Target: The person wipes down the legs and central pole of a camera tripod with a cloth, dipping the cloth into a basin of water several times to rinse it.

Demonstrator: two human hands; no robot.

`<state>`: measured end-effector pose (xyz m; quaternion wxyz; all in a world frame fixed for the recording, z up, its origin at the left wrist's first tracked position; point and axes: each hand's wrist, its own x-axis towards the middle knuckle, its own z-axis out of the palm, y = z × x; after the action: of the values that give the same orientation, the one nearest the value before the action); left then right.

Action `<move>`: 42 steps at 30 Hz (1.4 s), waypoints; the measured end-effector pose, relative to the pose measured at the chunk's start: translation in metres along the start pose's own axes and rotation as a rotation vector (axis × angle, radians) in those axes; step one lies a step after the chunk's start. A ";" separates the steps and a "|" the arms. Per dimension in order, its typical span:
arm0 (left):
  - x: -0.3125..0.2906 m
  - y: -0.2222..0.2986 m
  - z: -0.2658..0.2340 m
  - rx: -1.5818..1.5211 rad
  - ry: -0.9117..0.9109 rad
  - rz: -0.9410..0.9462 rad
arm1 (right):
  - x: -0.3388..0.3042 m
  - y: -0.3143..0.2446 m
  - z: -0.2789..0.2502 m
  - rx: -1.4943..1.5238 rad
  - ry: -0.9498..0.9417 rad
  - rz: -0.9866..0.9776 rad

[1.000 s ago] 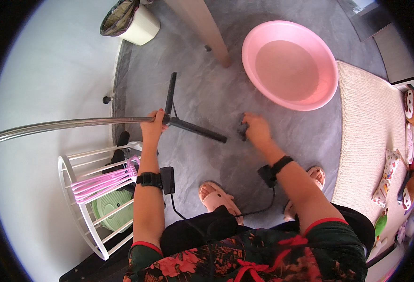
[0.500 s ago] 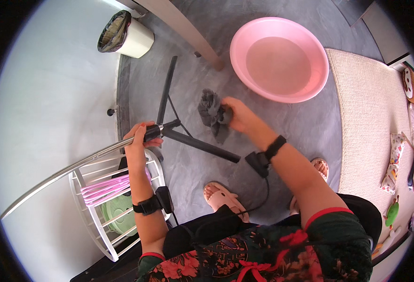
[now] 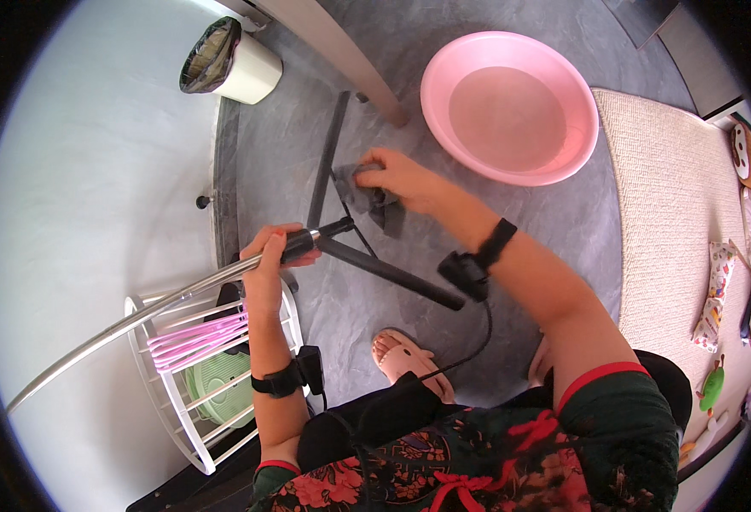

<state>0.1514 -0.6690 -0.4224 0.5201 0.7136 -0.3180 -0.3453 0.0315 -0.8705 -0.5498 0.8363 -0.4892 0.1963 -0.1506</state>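
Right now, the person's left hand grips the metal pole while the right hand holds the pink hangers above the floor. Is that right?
Not quite: in the head view, the right hand holds a dark grey cloth above the floor, not the pink hangers. The left hand does grip the metal pole.

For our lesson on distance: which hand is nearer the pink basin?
Right: the right hand is left of the pink basin; the left hand is farther off, lower left.

Left fingers (image 3: 271, 237) curled, right fingers (image 3: 375, 177) bent
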 end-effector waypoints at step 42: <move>0.002 -0.027 0.010 -0.012 -0.024 -0.108 | -0.048 0.006 -0.012 -0.309 -0.168 0.284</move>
<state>0.1466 -0.6688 -0.4512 0.5009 0.7225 -0.2830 -0.3833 -0.0161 -0.8551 -0.5520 0.7776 -0.5899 0.2136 0.0421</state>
